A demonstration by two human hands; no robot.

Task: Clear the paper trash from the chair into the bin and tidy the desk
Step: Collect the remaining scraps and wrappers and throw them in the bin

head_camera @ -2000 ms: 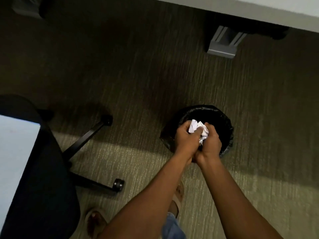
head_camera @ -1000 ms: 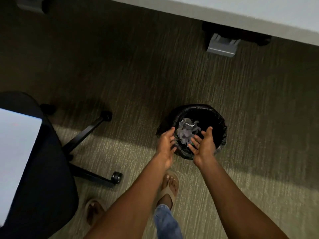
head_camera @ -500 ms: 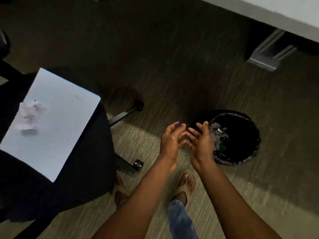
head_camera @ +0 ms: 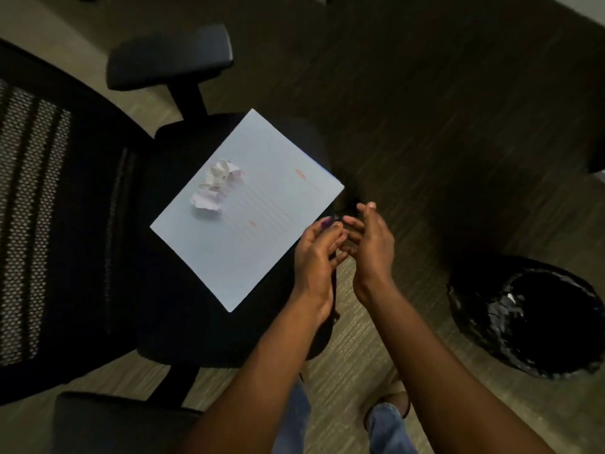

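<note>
Crumpled paper: we see it atop a sheet on the chair, unbinned; bin nearby; our left hand and right hand loosely open, empty.

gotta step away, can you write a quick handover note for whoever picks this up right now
Left hand and right hand: both open, holding nothing, by the chair's front edge.
Crumpled paper lies on a white sheet on the office chair seat.
Bin stands on the floor to the right.
Left: bin the crumpled paper, deal with the sheet, tidy the desk (out of view).
</note>
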